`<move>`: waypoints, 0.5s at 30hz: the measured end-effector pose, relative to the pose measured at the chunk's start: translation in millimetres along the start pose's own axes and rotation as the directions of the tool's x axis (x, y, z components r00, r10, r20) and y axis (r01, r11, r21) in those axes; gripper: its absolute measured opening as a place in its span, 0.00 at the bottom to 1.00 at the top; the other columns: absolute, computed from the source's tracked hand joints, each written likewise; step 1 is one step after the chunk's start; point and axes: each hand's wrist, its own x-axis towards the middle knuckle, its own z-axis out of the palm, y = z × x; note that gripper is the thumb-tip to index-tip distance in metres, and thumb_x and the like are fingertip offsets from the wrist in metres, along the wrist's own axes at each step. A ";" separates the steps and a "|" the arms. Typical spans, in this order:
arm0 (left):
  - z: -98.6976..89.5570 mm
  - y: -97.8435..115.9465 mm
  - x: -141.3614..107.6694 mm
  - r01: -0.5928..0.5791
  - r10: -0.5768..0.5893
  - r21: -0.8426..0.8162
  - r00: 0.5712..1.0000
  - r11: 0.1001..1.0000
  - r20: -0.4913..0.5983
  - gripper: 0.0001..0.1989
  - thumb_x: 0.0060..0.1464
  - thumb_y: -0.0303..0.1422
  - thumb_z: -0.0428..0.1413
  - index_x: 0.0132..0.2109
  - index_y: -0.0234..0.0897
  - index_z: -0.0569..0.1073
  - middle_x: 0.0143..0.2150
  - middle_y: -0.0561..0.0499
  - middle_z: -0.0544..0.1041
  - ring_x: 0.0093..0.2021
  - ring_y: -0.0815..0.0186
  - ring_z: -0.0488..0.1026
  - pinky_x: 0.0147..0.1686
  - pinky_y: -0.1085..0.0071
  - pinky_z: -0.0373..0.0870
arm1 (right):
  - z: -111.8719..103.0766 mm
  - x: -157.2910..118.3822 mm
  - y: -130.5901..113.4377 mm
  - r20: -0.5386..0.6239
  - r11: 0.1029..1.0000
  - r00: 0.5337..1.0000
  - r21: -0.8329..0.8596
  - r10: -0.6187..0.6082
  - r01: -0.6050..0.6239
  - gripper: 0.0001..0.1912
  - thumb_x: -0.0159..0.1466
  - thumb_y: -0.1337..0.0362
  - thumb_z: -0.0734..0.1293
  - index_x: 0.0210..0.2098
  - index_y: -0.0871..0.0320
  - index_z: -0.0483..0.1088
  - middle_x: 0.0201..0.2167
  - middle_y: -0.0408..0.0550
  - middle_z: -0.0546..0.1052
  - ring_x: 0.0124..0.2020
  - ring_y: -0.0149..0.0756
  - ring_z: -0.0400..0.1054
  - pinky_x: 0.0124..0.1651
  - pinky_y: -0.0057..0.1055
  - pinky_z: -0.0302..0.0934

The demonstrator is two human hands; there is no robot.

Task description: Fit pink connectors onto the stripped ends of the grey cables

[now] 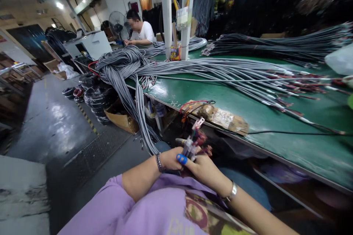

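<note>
In front of my body, below the bench edge, my left hand (171, 158) and my right hand (205, 169) are closed together round a bundle of cable ends (189, 147). White sleeves and reddish wire ends stick up out of the bundle, somewhat blurred. A blue wrap (181, 159) covers the tip of my right thumb, which presses across the bundle. My left fingers are partly hidden behind the bundle and my right hand. Just beyond, at the bench edge, lies a taped wooden board (220, 116) with red and black leads.
Long grey cables (198, 68) lie along the green bench (176, 93), and some hang over its edge. Darker cables (264, 47) lie farther back. A person (143, 31) sits at the far end. Wrapped coils (96, 101) and a cardboard box (122, 119) stand on the floor.
</note>
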 end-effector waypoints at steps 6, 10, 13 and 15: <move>-10.8 -17.0 -35.9 0.003 -0.192 -0.476 0.918 0.879 -0.348 0.30 0.44 0.60 0.53 0.25 0.33 0.70 0.13 0.58 0.60 0.12 0.74 0.58 0.15 0.75 0.55 | -29.0 -1.1 22.4 0.239 0.972 0.957 0.128 0.161 -0.196 0.26 0.58 0.46 0.65 0.46 0.58 0.74 0.44 0.54 0.78 0.46 0.47 0.72 0.53 0.42 0.64; -9.1 -15.4 -48.6 0.070 -0.262 -0.473 0.898 0.878 -0.352 0.33 0.41 0.64 0.52 0.18 0.35 0.63 0.13 0.55 0.62 0.13 0.73 0.61 0.16 0.75 0.58 | -29.6 7.8 19.4 0.272 0.936 0.931 0.187 0.243 -0.298 0.26 0.56 0.44 0.65 0.41 0.59 0.74 0.34 0.52 0.79 0.33 0.41 0.72 0.38 0.36 0.68; 3.1 -12.7 -42.2 0.049 -0.290 -0.503 0.863 0.863 -0.413 0.31 0.41 0.62 0.54 0.22 0.34 0.65 0.15 0.55 0.66 0.15 0.73 0.63 0.18 0.76 0.61 | -14.5 19.2 11.0 0.192 0.913 0.949 0.280 0.248 -0.296 0.26 0.56 0.44 0.66 0.42 0.59 0.72 0.33 0.50 0.77 0.28 0.35 0.69 0.32 0.32 0.65; 10.5 -12.0 -35.8 0.048 -0.286 -0.509 0.871 0.859 -0.400 0.31 0.41 0.61 0.56 0.27 0.32 0.69 0.18 0.53 0.70 0.17 0.72 0.66 0.19 0.75 0.63 | -4.5 25.2 8.2 0.099 0.906 0.963 0.326 0.252 -0.271 0.24 0.56 0.46 0.66 0.41 0.60 0.71 0.29 0.48 0.75 0.25 0.33 0.66 0.30 0.30 0.63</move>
